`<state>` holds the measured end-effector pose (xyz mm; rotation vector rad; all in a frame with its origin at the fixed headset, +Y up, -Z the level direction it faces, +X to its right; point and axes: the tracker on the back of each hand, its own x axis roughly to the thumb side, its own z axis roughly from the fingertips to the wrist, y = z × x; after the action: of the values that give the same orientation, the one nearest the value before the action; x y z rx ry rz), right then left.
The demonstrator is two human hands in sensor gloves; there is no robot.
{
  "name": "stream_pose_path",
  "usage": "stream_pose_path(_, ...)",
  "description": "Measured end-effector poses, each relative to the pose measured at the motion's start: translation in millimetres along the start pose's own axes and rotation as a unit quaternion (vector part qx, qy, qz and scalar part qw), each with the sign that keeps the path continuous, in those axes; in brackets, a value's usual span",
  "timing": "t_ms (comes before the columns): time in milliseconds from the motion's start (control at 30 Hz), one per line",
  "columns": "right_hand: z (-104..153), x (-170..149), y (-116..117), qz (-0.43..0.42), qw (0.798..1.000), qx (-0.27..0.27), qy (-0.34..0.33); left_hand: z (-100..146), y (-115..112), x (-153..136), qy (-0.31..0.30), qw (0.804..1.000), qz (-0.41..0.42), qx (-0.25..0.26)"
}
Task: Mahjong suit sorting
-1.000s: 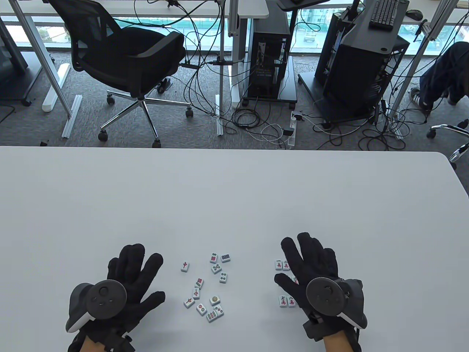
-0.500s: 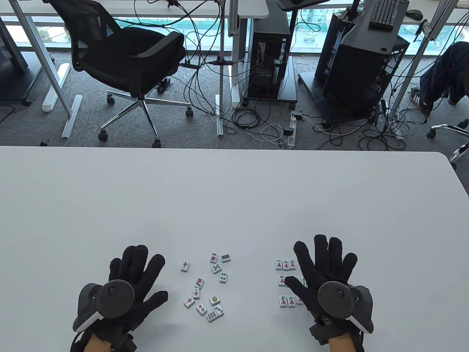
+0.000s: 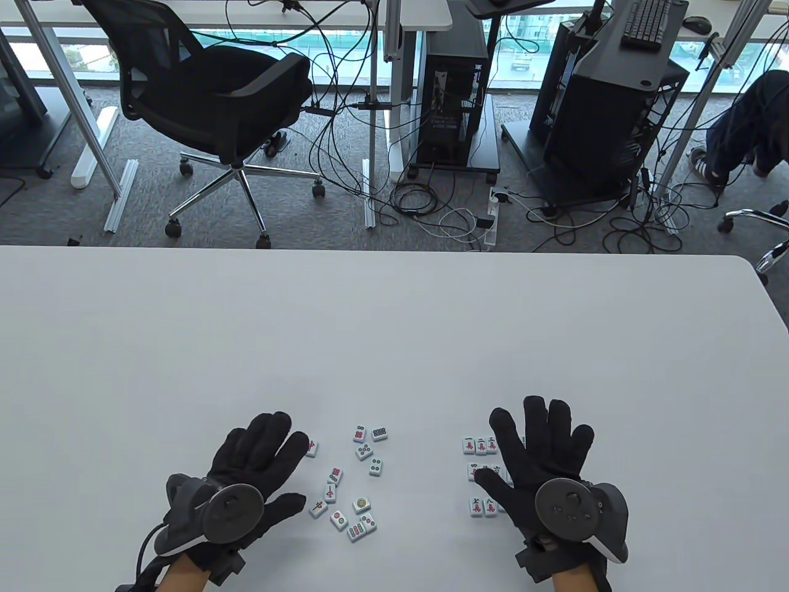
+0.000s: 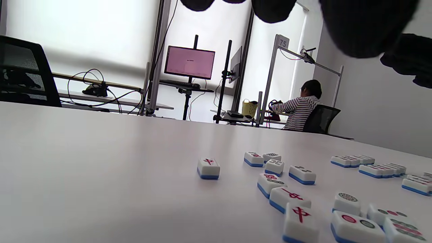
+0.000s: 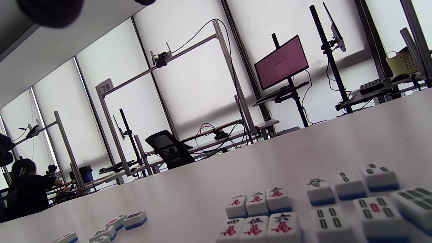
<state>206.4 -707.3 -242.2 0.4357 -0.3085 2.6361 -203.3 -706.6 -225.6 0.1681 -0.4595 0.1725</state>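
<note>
While both my hands sit over the big white table [image 3: 394, 333], nothing's actually being held right now. Behind the table there's a black mesh office chair [image 3: 209, 92] on the grey carpet, plus a couple of black computer towers on carts [image 3: 453, 92] with cables all over the floor.

My left hand [image 3: 253, 468] in its black sensor glove is spread flat and relaxed, fingers straight, angled toward the loose pile. Its fingertips [image 3: 300, 441] are right at the lone white tile with the red character [image 3: 312, 448], partly covering it in the table view, so I can't tell if they're touching it. The left wrist view shows that tile [image 4: 208, 167] sitting by itself, face up, blue base down.

My right hand [image 3: 542, 462], same black glove, is also open with fingers fanned out, hovering over or resting on the sorted block of white character-suit tiles [image 3: 481, 445]. Those are lined up in neat rows, touching each other; the right wrist view shows them tight together [image 5: 258, 202], with a row of bamboo-suit tiles [image 5: 347, 184] just beside them.

Between my hands lies the scattered bunch of unsorted white mahjong tiles [image 3: 351, 487], mostly dots, some red-character ones, all face up and loosely spaced.
</note>
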Motion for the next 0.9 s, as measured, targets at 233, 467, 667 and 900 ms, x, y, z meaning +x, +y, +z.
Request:
stream_pose_path(233, 1, 1, -1, -0.018, 1.000, 0.000, -0.005, -53, -4, 55, -0.126, 0.984, -0.116, -0.057)
stream_pose_path(467, 0, 3, -1, -0.025, 1.000, 0.003, -0.008, -71, -55, 93, -0.228, 0.931, -0.247, -0.143)
stream_pose_path(667, 1, 3, -3, -0.032, 0.999, -0.001, -0.008, -78, -75, 104, -0.260, 0.911, -0.276, -0.161)
stream_pose_path(900, 0, 3, -1, -0.030, 1.000, 0.003, -0.008, -88, -76, 107, -0.250, 0.917, -0.263, -0.166)
